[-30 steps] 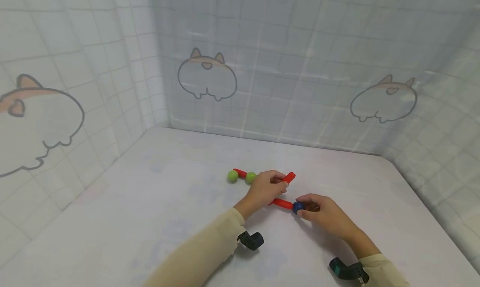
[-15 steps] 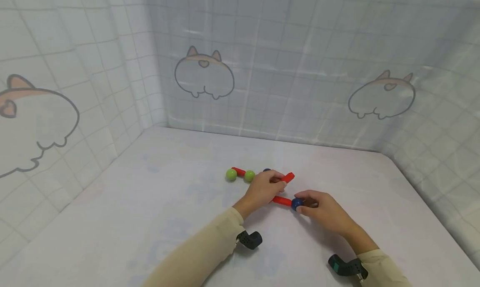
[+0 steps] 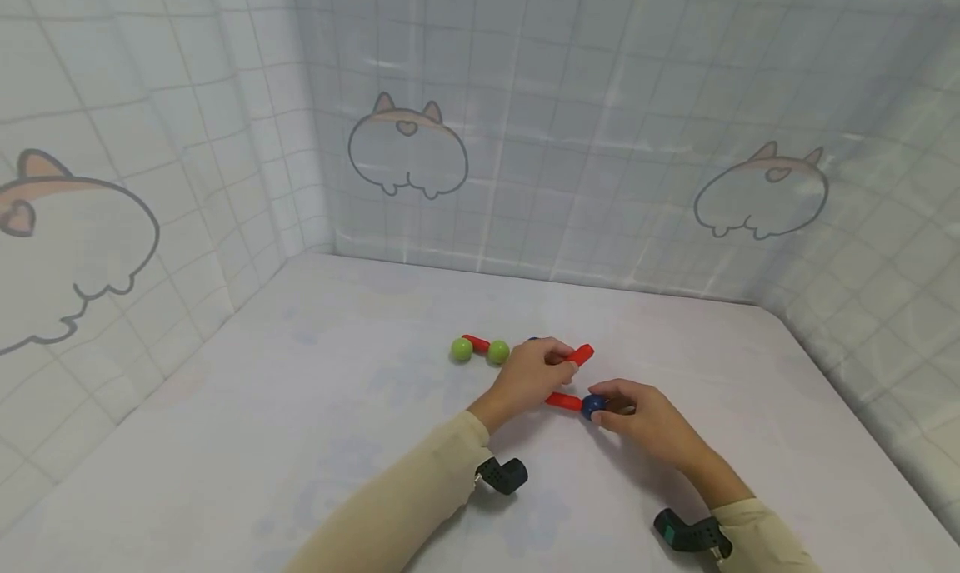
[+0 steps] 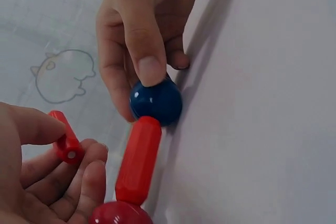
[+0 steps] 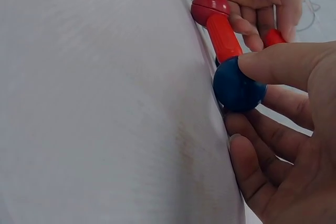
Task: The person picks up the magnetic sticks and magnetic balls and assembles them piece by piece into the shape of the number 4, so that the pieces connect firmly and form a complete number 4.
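Note:
My left hand (image 3: 531, 375) pinches a loose red rod (image 4: 67, 140) between thumb and fingers; the rod's near end has a small silvery disc. To its right, thumb and fingers of my right hand (image 3: 648, 423) grip a dark blue ball (image 4: 156, 100). Joined to that ball is a second red rod (image 4: 138, 161), whose other end meets a red ball (image 5: 210, 8). In the head view the left hand hides the red ball. The held red rod is apart from the blue ball.
Left of the hands, two green balls (image 3: 461, 350) (image 3: 498, 352) lie by another red rod (image 3: 476, 342). A further blue ball (image 3: 533, 338) peeks out behind the left hand. White curtains (image 3: 570, 140) with animal drawings surround the pale tabletop (image 3: 360, 323).
The head view has shifted slightly. My left hand has moved the loose red rod a little to the right, while the right hand keeps its grip on the blue ball.

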Demonstrator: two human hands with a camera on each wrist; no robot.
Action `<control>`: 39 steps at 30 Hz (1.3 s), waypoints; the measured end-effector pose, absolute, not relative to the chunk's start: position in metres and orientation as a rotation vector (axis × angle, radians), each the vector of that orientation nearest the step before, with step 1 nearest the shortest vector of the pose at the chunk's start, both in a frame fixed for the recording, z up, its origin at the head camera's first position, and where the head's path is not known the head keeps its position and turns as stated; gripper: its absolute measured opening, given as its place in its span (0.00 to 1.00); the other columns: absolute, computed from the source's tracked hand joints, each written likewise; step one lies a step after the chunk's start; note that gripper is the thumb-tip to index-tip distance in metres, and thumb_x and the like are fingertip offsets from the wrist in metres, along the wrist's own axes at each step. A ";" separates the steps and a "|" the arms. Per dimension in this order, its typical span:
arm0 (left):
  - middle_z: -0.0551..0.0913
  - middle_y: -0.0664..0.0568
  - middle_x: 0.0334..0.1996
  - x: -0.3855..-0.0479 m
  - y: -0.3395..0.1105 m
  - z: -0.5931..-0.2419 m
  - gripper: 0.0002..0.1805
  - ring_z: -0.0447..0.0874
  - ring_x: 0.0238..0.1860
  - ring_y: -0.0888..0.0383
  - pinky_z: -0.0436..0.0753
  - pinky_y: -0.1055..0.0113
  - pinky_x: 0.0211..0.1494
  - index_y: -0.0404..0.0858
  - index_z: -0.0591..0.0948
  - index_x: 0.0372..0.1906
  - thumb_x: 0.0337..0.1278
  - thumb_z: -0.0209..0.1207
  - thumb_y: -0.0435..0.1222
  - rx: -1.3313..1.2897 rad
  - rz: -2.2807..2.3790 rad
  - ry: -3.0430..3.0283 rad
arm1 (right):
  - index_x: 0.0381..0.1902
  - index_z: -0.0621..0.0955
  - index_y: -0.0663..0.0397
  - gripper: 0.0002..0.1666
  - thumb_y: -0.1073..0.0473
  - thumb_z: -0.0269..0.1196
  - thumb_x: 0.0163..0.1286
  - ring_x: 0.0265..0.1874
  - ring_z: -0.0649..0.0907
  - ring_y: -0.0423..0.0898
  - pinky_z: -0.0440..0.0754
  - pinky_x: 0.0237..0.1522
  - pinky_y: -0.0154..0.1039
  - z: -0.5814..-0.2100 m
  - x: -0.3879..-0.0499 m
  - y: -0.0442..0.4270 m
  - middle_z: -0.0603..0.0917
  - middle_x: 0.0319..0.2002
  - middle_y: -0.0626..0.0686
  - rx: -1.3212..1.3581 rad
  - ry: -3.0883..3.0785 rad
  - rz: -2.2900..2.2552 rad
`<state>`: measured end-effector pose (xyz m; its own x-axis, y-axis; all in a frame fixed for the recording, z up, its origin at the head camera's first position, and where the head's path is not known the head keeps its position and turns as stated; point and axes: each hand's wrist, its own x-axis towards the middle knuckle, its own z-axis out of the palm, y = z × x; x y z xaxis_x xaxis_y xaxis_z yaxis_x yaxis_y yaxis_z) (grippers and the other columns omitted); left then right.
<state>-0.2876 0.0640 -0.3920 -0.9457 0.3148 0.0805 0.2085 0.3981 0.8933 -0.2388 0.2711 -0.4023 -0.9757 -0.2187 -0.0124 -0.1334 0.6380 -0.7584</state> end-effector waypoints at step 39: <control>0.82 0.58 0.33 -0.312 0.097 -0.379 0.16 0.82 0.32 0.59 0.82 0.66 0.39 0.45 0.82 0.52 0.62 0.66 0.43 0.413 1.315 2.502 | 0.48 0.81 0.57 0.19 0.55 0.72 0.63 0.39 0.82 0.46 0.83 0.44 0.40 -0.408 -0.240 0.276 0.84 0.39 0.50 -0.232 2.741 -1.337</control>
